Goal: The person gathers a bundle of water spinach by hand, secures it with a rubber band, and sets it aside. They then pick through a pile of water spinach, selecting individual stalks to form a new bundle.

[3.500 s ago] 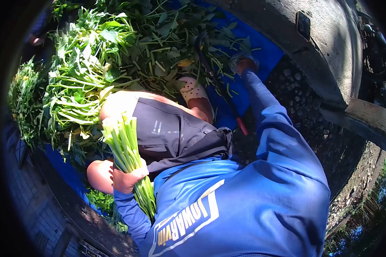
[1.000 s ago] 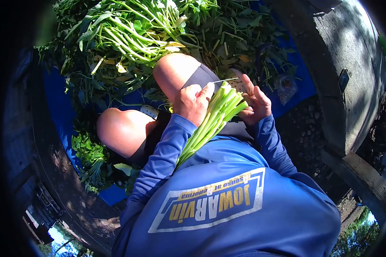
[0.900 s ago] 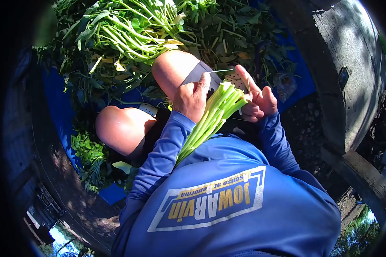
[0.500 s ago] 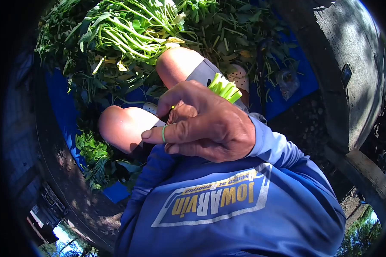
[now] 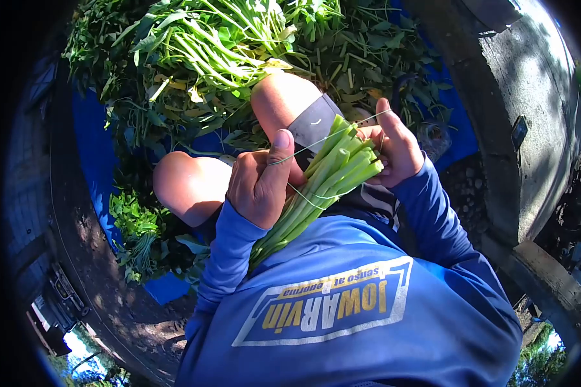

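Note:
A bunch of leafy-vegetable stalks [image 5: 332, 177], cut ends up, lies slanted against my shirt between my hands. A thin green rubber band [image 5: 310, 147] is stretched across the bunch near its cut ends. My left hand [image 5: 261, 180] is at the bunch's left side, thumb raised, with one end of the band at the thumb. On the right side, my right hand [image 5: 397, 148] has the band's other end at its raised thumb, its fingers curled by the stalk ends. Another pale loop [image 5: 313, 203] runs round the stalks lower down. The leafy end is out of sight.
A large heap of green stalks and leaves [image 5: 219, 48] covers the blue tarp [image 5: 93, 155] beyond my knees. A smaller bundle of greens [image 5: 139, 226] lies at the left. A clear plastic bag [image 5: 432, 138] sits at the right, near a grey concrete-like slab [image 5: 529, 97].
My hands have moved apart, bringing the stalk bunch into fuller view. The green band, earlier round a finger, is now stretched between both hands.

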